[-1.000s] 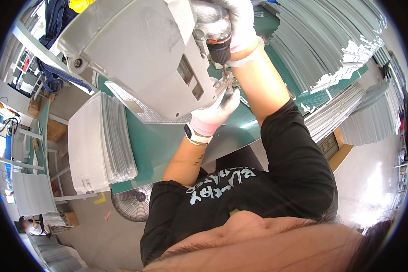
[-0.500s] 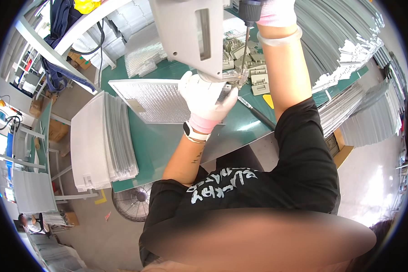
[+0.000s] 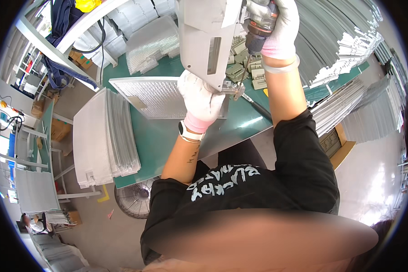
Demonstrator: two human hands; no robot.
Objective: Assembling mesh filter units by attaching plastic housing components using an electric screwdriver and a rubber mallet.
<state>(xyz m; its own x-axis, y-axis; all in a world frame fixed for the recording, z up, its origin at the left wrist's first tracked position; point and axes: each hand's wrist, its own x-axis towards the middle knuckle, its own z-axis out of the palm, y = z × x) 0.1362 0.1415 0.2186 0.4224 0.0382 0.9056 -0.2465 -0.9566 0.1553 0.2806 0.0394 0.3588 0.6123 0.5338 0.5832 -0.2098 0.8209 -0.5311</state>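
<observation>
My left hand (image 3: 198, 97), in a white glove with a pink cuff, is closed around the near end of a long light-grey housing (image 3: 197, 52) with a slot in it. At that end sits a small clear plastic piece (image 3: 233, 90). A black power screwdriver (image 3: 263, 28) is gripped in my gloved right hand (image 3: 286, 29). Its long bit slants down to the clear piece; whether the tip touches cannot be made out. Behind my left hand a silver mesh panel (image 3: 156, 100) leans at an angle over the table. A black marker-like tool (image 3: 259, 110) lies by my right forearm.
The green table (image 3: 156, 158) carries a stack of pale panels (image 3: 93, 140) at left and bagged sheets (image 3: 154, 43) behind. Small beige plastic parts (image 3: 258, 75) are heaped past the bit. Tall sheet stacks (image 3: 326, 41) stand at right. Below is a floor fan (image 3: 133, 199).
The housing and its slot have shifted right and turned more upright. My right hand and the screwdriver have come lower and nearer, showing more of both. My left hand has moved slightly left.
</observation>
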